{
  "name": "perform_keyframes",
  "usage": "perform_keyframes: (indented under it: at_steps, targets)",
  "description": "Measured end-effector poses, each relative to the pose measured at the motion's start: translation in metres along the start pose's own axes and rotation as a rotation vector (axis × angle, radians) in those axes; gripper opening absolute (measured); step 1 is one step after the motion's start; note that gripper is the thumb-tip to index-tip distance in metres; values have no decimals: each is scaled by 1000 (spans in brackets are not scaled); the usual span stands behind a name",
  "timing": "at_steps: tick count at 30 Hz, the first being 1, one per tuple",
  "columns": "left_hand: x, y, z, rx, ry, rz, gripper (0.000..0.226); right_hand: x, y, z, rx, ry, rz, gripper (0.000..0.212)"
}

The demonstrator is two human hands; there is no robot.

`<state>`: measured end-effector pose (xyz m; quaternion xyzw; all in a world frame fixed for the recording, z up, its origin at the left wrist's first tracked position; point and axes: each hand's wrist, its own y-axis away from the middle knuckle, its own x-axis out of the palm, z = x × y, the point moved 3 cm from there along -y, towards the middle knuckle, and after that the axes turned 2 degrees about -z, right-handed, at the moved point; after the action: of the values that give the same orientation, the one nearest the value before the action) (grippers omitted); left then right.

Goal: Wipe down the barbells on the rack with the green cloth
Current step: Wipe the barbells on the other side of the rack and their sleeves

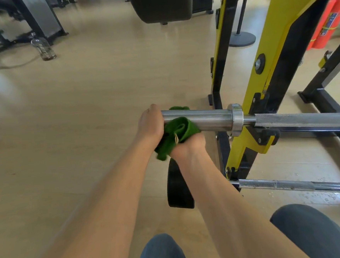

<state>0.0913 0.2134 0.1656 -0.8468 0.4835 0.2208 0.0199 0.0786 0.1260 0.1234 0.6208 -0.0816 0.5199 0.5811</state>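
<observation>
A chrome barbell [208, 119] rests on the hooks of a yellow and black rack [269, 65], with its sleeve end pointing left. My left hand [150, 124] cups the very end of that sleeve. A green cloth [175, 131] is bunched under and around the sleeve end. My right hand [188, 145] grips the cloth from below and presses it against the sleeve. A second, thinner barbell [297, 185] lies lower on the rack, near my knees.
A black pad or belt [178, 190] lies on the wooden floor below my hands. A clear water bottle [44, 49] stands at the far left by a dark machine frame. A round black stand base [241, 38] and orange objects [328, 21] sit behind the rack.
</observation>
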Motion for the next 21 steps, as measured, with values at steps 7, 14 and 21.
perform_keyframes:
  at_steps: [7, 14, 21]
  targets:
    - [-4, -6, 8, 64, -58, -16, 36, 24, -1, -39, 266, -189, 227, 44]
    - [-8, 5, 7, 149, -85, 31, 44, -13, 12, 30, 73, -108, 73, 42]
    - [-6, 2, 9, 131, 19, 27, 42, 12, 21, -10, -22, 111, 18, 27]
